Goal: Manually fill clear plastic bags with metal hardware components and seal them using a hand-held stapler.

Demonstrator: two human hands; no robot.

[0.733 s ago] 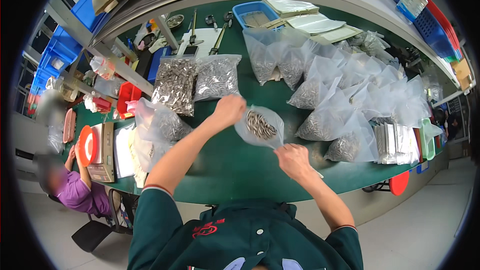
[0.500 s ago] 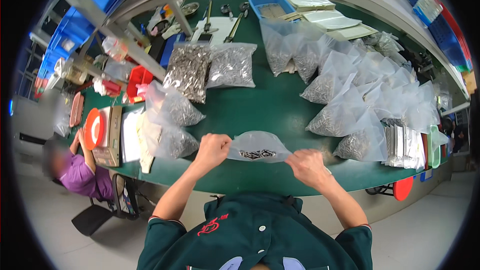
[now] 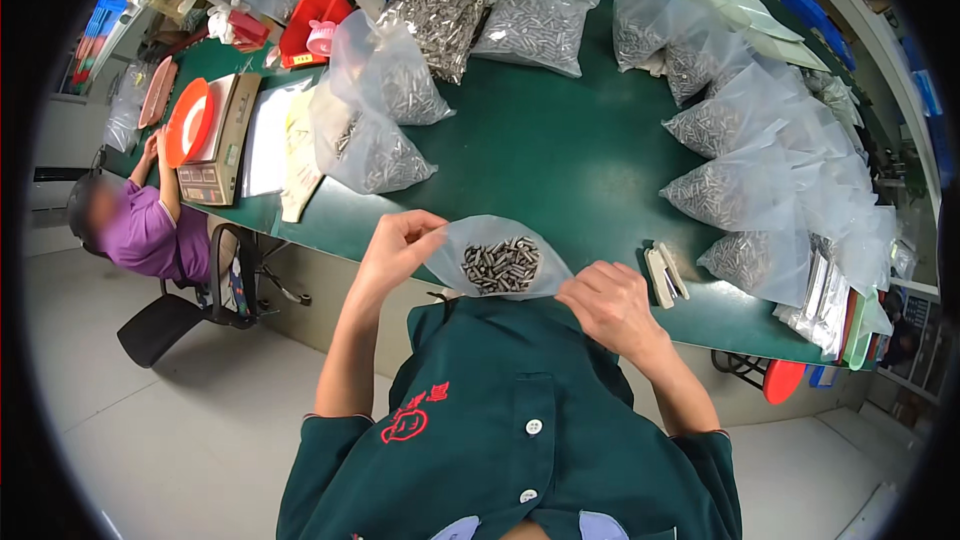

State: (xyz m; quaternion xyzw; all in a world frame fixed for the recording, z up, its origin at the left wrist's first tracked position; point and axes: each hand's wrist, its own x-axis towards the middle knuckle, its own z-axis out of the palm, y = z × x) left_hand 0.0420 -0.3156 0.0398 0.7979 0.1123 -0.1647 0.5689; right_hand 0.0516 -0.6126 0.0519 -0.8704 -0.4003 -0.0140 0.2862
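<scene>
Close to my body, a translucent plastic bag (image 3: 452, 275) is stretched wide at its mouth. Inside it lies a heap of small metal pins (image 3: 500, 266). My left hand (image 3: 396, 245) pinches the bag's left edge, and my right hand (image 3: 606, 302) grips the right edge with the fingers curled in. To the right of my right hand sits a cream stapler (image 3: 664, 274) on the green table. The bag's underside is hidden from view.
Filled bags (image 3: 710, 195) stand in rows on the right; two more (image 3: 385, 155) are at left. Flat filled bags (image 3: 535, 25) lie at the back. A scale (image 3: 222, 140) with an orange bowl (image 3: 190, 123) is near a seated person in purple (image 3: 155, 225). The green table (image 3: 540, 155) spans ahead.
The view has tipped downward. Both hands have drawn the bag closer to my body, and its mouth gapes wider, showing more of the metal pins. The stapler has come into sight.
</scene>
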